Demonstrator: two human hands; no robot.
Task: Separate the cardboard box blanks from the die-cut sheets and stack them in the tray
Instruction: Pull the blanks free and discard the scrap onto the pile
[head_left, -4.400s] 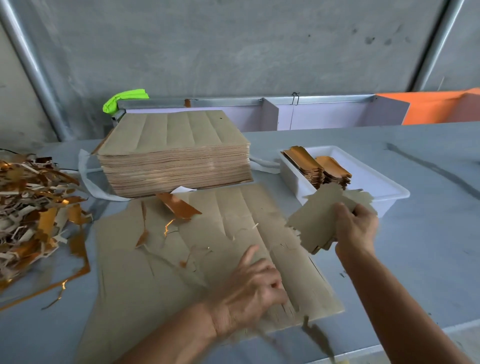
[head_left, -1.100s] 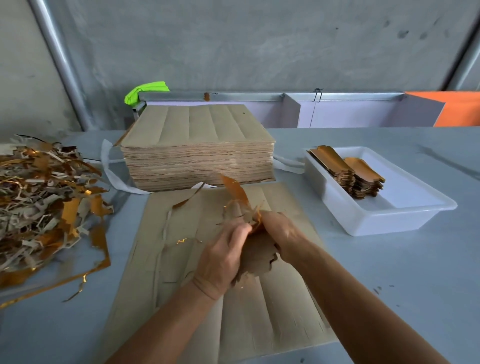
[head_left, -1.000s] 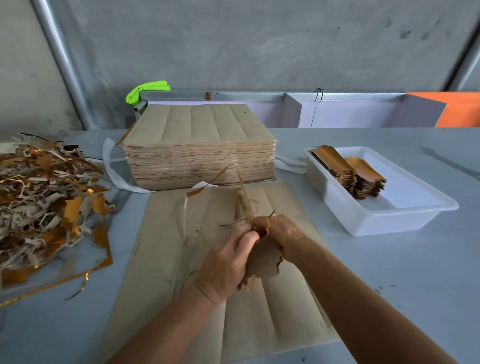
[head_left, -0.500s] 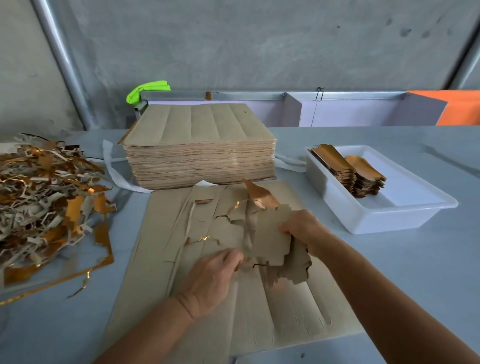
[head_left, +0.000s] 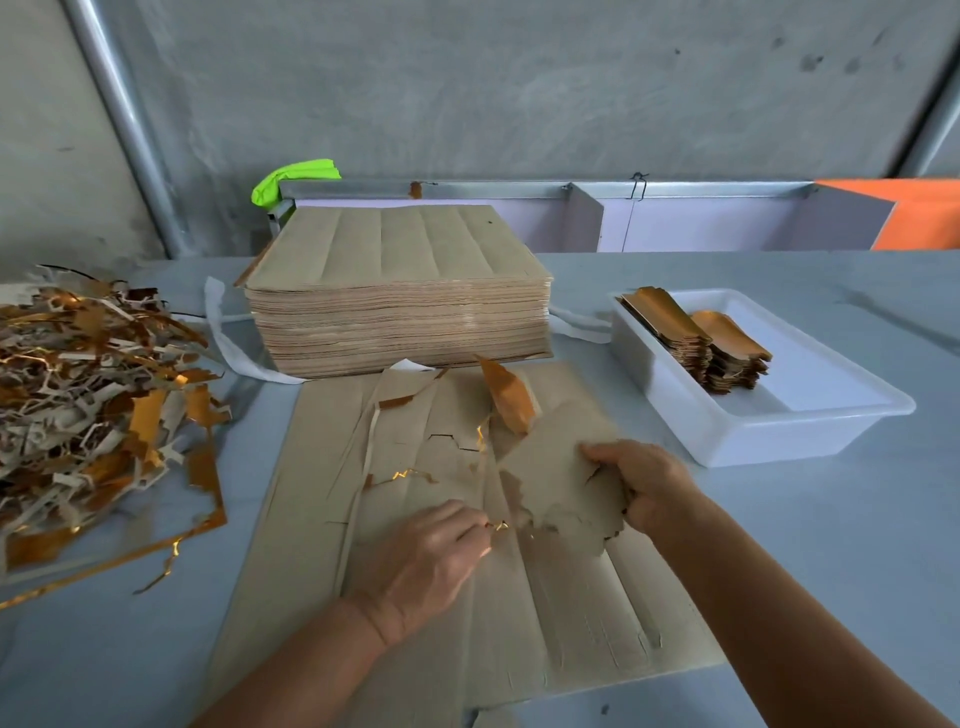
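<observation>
R hand (head_left: 641, 486): fingers clamped on loose brown cardboard blanks (head_left: 563, 475)
L hand (head_left: 431, 558): fingers curled, pinching flat brown die-cut sheet (head_left: 447, 519)

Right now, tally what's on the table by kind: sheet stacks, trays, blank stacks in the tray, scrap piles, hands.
Tall stack of die-cut sheets: 1
White tray: 1
Stacks of gold blanks in the tray: 2
Scrap pile: 1
Hands, left hand and right hand: 2
Total: 7
</observation>
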